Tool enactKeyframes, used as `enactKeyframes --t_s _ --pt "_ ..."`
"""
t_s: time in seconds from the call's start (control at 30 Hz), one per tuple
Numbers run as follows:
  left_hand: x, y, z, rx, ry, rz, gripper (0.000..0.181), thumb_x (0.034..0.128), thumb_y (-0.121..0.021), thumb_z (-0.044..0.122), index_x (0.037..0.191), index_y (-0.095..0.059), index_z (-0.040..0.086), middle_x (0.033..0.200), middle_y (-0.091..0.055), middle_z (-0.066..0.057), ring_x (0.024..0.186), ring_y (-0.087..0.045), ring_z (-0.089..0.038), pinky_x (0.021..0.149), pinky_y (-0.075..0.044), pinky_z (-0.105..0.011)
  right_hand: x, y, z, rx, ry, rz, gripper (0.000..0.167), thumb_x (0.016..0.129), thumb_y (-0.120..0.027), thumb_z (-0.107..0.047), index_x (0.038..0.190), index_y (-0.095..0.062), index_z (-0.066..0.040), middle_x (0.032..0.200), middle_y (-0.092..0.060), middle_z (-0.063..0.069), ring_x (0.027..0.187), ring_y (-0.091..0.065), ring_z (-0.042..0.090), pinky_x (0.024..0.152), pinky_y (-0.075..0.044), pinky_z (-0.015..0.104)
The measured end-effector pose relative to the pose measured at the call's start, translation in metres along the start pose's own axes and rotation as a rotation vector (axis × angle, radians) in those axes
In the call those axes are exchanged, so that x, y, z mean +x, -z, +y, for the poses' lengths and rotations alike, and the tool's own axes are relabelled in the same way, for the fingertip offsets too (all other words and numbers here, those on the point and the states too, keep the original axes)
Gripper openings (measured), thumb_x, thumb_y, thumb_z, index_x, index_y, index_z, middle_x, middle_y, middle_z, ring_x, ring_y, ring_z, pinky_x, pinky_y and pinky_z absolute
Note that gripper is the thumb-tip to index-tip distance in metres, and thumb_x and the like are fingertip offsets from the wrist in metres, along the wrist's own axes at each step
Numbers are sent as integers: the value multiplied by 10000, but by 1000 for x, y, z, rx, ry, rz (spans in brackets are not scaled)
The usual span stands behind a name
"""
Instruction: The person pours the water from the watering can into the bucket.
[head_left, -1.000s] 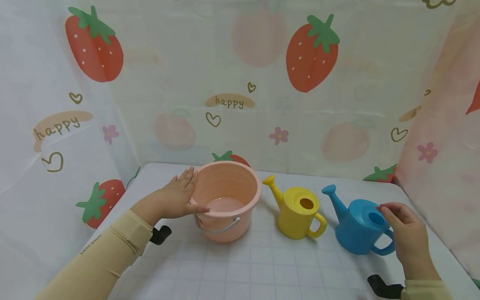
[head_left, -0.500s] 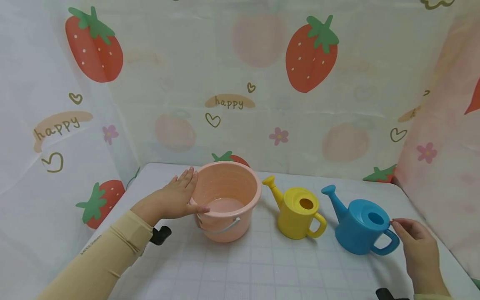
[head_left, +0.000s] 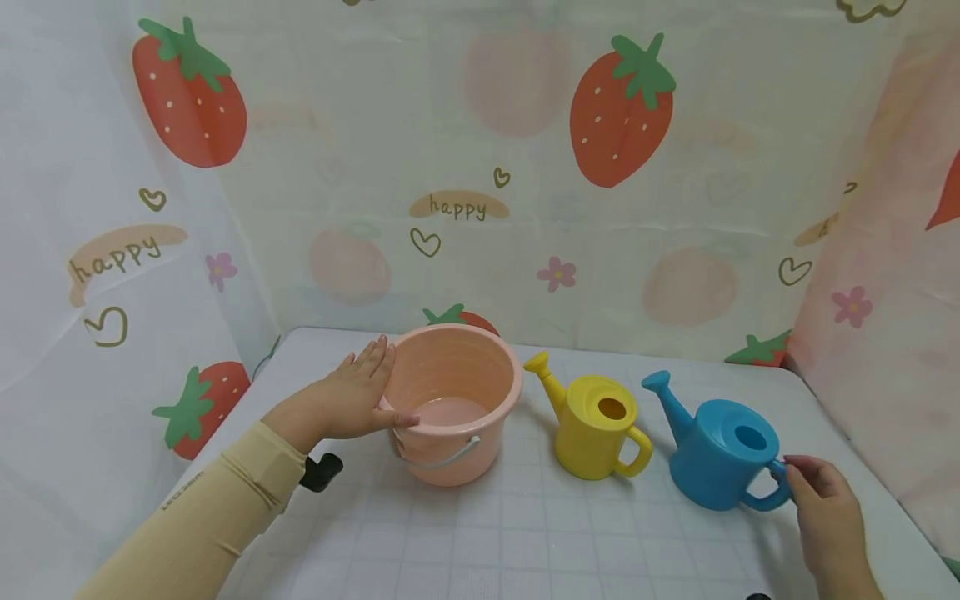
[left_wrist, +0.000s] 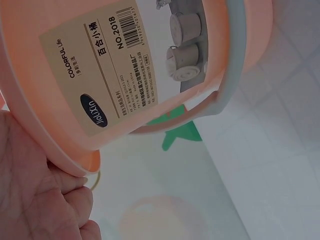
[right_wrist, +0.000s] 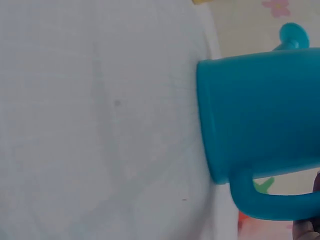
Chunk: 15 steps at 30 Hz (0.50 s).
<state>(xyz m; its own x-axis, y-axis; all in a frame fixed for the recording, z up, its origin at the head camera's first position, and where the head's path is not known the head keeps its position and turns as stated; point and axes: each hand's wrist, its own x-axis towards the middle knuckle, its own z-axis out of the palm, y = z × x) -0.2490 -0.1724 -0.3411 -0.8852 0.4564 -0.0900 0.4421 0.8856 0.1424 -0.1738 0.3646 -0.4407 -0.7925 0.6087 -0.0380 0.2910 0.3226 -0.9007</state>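
My left hand (head_left: 345, 402) rests against the left side of a pink bucket (head_left: 457, 454), fingers extended along the rim and thumb across its front edge. The left wrist view has the hand (left_wrist: 40, 197) beside the rim and a printed label (left_wrist: 100, 65) on the bucket. At the far right, my right hand (head_left: 831, 510) pinches the upper part of the handle of a blue watering can (head_left: 708, 467), which stands upright. In the right wrist view, fingertips (right_wrist: 304, 230) show at the handle of the can (right_wrist: 260, 115).
A yellow watering can (head_left: 588, 437) stands between bucket and blue can, spout to the left. Behind the white table (head_left: 525, 550) hangs a strawberry-print cloth (head_left: 517, 242), which also rises at both sides. A black piece (head_left: 322, 472) shows by the left wrist.
My right hand has moved off the top of the blue can, out to the right and then down onto its handle. The left hand, bucket and both cans have stayed in place.
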Motion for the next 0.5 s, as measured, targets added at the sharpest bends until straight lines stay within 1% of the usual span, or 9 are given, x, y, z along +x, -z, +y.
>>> enactKeyframes --t_s 0.07,0.17,0.27,0.33,0.5 --pt "0 0 0 0 2 0 1154 741 -351 802 1437 -38 -64 1502 40 -227 1384 4 -352 1095 -63 -516 1 -2 4 11 0 -29 455 984 -359 -346 1270 -415 3 1234 -465 184 1140 -442 277 1009 -323 506" --pt "-1 1 1 -5 2 -1 1121 768 -392 763 1438 -37 -62 1502 43 -225 1384 9 -351 1095 -61 -517 1 -4 9 6 -9 -58 504 982 -326 -398 1257 -419 14 1208 -493 199 1135 -439 280 1013 -312 510" --pt "-1 1 1 -15 3 -1 1082 795 -442 709 1437 -39 -63 1502 44 -224 1385 13 -349 1095 -58 -518 1 -5 13 9 -4 -70 568 977 -284 -445 1239 -424 39 1203 -489 229 1157 -407 320 1014 -295 525" --pt "-1 1 1 -16 3 1 1073 800 -454 695 1437 -42 -64 1502 42 -225 1385 9 -350 1095 -58 -518 2 -6 13 25 -3 -72 580 975 -274 -454 1218 -436 46 1188 -491 228 1144 -412 308 1016 -292 525" --pt "-2 1 1 -8 -2 3 1137 756 -379 779 1436 -43 -67 1501 38 -230 1383 5 -356 1094 -61 -521 2 -6 14 57 2 -73 551 977 -293 -434 1186 -461 47 1082 -536 165 1023 -469 169 1020 -293 513"
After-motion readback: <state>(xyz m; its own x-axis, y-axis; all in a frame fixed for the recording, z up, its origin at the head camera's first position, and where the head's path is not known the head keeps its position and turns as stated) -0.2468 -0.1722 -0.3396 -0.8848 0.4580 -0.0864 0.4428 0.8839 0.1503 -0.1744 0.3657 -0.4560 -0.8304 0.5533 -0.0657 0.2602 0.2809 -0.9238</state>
